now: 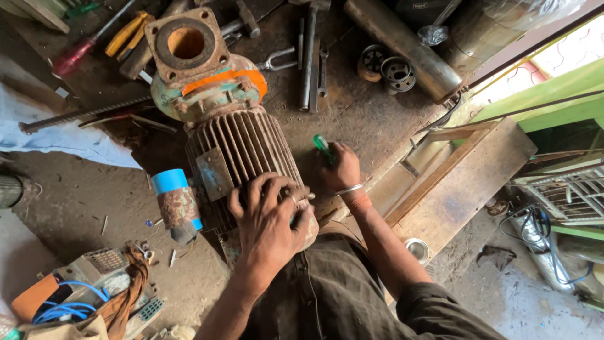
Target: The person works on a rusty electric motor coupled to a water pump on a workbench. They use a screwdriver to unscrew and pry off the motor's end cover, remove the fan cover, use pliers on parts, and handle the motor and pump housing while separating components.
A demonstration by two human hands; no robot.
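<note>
Rusty ribbed motor (242,148) lies on its side. I see left hand (270,217) spread flat on its end; right hand (340,169) grips a green-handled screwdriver (323,148).

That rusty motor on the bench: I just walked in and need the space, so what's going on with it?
A person is working on a rusty finned electric motor lying on a grimy workbench. The left hand presses flat on the motor's near end, while the right hand grips a green-handled tool beside the casing. Spanners and a metal pipe lie behind.
</note>
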